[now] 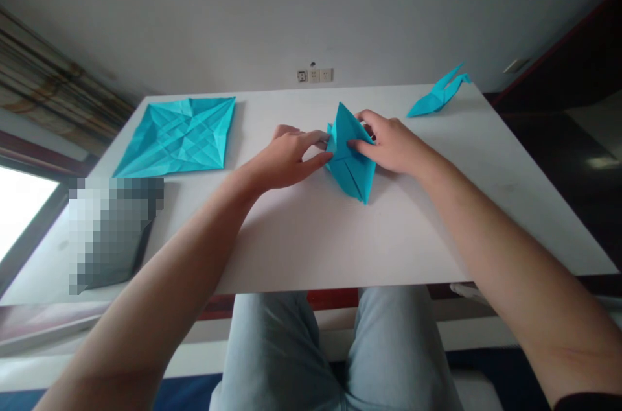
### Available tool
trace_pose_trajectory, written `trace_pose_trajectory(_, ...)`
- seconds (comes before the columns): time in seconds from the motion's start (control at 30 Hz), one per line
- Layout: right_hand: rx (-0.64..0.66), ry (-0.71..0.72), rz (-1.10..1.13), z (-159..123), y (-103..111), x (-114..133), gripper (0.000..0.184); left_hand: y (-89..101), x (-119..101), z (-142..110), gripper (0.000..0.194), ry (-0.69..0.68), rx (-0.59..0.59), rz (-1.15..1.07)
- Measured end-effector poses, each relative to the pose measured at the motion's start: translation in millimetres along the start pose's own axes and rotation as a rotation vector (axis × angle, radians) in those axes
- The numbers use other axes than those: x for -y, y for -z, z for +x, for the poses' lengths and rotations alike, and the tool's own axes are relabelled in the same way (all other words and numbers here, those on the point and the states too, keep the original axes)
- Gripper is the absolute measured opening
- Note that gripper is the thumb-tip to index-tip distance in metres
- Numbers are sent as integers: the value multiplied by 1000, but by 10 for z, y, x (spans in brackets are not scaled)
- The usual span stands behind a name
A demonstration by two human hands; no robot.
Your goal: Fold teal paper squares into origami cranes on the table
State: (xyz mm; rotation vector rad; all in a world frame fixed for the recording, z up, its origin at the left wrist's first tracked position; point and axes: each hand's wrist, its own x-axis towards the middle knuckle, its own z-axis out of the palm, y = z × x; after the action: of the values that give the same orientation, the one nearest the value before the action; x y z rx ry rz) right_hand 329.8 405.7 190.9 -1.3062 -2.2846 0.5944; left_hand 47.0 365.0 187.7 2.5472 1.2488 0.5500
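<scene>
Both hands (pixel 303 155) (pixel 389 142) bent inward, pinching folded paper (pixel 350 155).

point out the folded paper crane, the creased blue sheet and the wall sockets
paper crane (pixel 435 100): head view, on its body
creased blue sheet (pixel 187 137): head view, on its creased middle
wall sockets (pixel 314 76): head view, on the middle socket's faceplate

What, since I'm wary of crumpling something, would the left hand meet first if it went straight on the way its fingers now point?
The folded blue paper; the left hand appears to be at its edge. The right hand looks next, though depth is unclear.
</scene>
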Motion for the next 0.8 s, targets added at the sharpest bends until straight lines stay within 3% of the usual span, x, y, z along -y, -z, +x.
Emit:
trace_pose_trajectory(0.27,16,-24,-39,-3,25,16,21,116,89,-8,54,-23,130,-147)
trace_pose_trajectory(0.4,52,-29,-28,-8,42,58,30,78,100,22,50,-4,94,-154)
trace_pose_trajectory(0.63,68,5,-53,-6,-14,24,72,-74,45,74,43,40,-38,-91)
trace_pose_trajectory(0.8,53,72,-34,-23,-76,-67,122,-170,43,65,73,109,-114,-91)
